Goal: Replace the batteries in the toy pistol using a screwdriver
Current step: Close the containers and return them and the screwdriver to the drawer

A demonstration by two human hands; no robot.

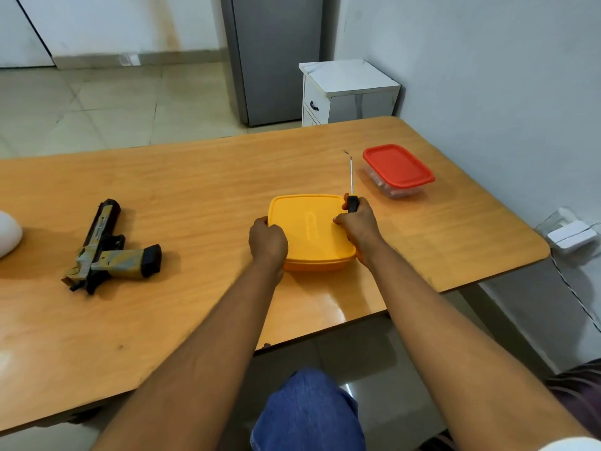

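The toy pistol (104, 245), black with worn tan paint, lies flat on the left of the wooden table (195, 177), far from both hands. A yellow lidded box (309, 229) sits near the table's front edge. My left hand (268, 242) grips its left side. My right hand (357, 226) rests on its right side while holding a screwdriver (352, 193) by the black handle, its thin shaft pointing away from me. The box's lid is on, so its contents are hidden.
A clear box with a red lid (398, 169) stands at the back right of the table, holding small items. A white rounded object (8, 234) sits at the left edge. A white cabinet (348, 92) and grey fridge (276, 56) stand beyond the table.
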